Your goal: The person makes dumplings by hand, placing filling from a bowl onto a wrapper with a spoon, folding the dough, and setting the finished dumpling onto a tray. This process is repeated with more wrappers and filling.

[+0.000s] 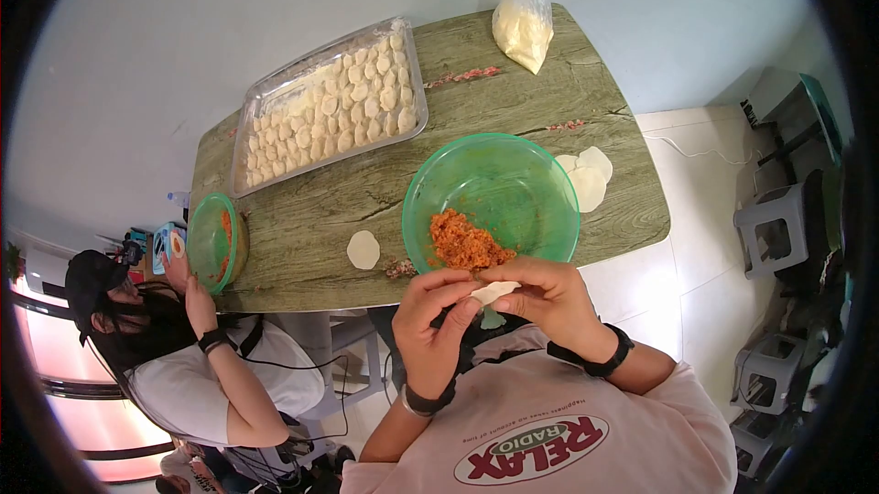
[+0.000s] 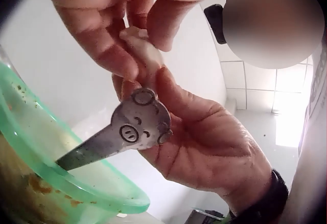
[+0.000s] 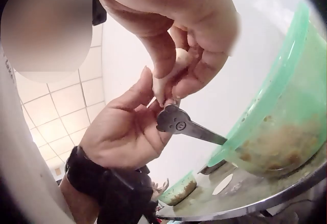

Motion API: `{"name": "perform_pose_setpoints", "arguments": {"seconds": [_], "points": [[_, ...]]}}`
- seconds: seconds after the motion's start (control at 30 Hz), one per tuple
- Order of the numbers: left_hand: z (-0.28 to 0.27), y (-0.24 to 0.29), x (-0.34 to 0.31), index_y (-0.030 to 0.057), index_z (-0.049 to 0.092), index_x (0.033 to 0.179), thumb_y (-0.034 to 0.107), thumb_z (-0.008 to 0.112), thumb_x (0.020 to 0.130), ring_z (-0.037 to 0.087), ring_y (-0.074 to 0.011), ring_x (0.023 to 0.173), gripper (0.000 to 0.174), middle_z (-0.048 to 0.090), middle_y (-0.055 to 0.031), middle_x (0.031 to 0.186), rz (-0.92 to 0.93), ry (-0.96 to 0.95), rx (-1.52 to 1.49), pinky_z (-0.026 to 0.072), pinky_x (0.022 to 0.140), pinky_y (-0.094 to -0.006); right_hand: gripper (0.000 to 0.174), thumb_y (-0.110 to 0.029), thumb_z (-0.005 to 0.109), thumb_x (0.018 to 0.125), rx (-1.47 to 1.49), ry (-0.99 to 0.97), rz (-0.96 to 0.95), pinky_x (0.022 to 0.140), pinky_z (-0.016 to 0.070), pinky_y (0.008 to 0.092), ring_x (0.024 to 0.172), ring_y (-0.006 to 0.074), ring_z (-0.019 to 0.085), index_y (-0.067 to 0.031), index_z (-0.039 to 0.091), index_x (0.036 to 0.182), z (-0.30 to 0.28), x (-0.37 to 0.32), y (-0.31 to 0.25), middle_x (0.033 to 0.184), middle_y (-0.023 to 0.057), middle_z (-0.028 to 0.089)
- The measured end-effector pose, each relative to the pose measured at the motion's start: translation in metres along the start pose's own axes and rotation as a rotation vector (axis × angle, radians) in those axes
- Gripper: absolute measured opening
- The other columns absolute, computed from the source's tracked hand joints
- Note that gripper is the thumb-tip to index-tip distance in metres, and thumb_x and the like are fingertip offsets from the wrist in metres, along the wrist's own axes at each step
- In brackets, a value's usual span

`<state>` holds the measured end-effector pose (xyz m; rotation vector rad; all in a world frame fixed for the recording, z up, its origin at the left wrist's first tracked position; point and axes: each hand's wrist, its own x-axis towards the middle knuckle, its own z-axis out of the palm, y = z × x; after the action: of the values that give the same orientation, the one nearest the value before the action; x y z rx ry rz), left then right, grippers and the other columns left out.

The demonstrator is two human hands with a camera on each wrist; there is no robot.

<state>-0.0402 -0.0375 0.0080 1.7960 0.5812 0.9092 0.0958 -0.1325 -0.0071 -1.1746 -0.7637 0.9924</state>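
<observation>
Over the near rim of a green bowl [image 1: 502, 137], both hands pinch a folded white dumpling [image 1: 495, 292] along its edge. The left hand [image 1: 434, 318] holds one end with thumb and fingers; the right hand [image 1: 556, 304] grips the other end. In the left wrist view the dumpling [image 2: 144, 53] shows pale between the fingertips, partly hidden by them. A metal handle with a pig face [image 2: 140, 119] sticks out over the bowl's rim, just beside the hands. Orange-red minced filling [image 1: 465, 239] lies in the near side of the bowl.
Round wrappers [image 1: 588, 187] lie right of the bowl, and a single wrapper [image 1: 363, 249] left of it. A metal tray [image 1: 423, 96] of many dumplings stands at the back. A bag of flour [image 1: 524, 32] sits behind. Another person [image 1: 229, 384] works at a second green bowl [image 1: 240, 247].
</observation>
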Motion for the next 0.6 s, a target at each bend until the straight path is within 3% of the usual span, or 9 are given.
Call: {"name": "perform_pose_setpoints", "arguments": {"seconds": [0.1,0.17,0.5,0.6], "points": [[-0.0004,-0.0013,-0.0022,-0.0009,0.062,0.097,0.005,0.066,0.082,0.055,-0.0156,0.091,0.016,0.057,-0.0091,0.099,-0.121,-0.007,-0.069,0.0439,0.081,-0.0257,0.031,0.000,0.067,0.079,-0.054,-0.001,0.008,0.073,0.0501,0.0241,0.088,0.0131,0.061,-0.0018,0.063,0.110,0.0000,-0.0007,-0.0016,0.101,0.0085,0.064],[0.0020,-0.0018,-0.0015,0.0010,0.063,0.089,0.004,0.069,0.078,0.059,-0.0177,0.081,0.013,0.062,-0.0092,0.089,-0.085,0.055,-0.022,0.0457,0.073,-0.0266,0.029,-0.001,0.067,0.079,-0.095,0.003,-0.007,0.072,0.0504,0.0240,0.087,0.0132,0.062,-0.0020,0.064,0.108,0.0007,-0.0007,-0.0013,0.098,0.0081,0.064],[0.0010,0.0038,0.0010,0.0013,0.061,0.085,0.003,0.069,0.077,0.056,-0.0182,0.076,0.011,0.059,-0.0082,0.087,-0.009,0.065,0.085,0.0450,0.068,-0.0267,0.029,-0.002,0.068,0.079,-0.092,-0.002,0.002,0.071,0.0512,0.0246,0.086,0.0141,0.062,-0.0020,0.064,0.108,0.0022,-0.0030,-0.0019,0.098,0.0089,0.064],[0.0002,0.0034,0.0000,0.0019,0.061,0.083,0.011,0.069,0.079,0.055,-0.0159,0.078,0.013,0.058,-0.0070,0.087,-0.024,0.051,0.112,0.0436,0.071,-0.0259,0.029,0.000,0.067,0.079,-0.091,-0.008,-0.017,0.072,0.0513,0.0248,0.087,0.0143,0.062,-0.0019,0.064,0.108,0.0035,-0.0023,-0.0009,0.098,0.0090,0.064]]}}
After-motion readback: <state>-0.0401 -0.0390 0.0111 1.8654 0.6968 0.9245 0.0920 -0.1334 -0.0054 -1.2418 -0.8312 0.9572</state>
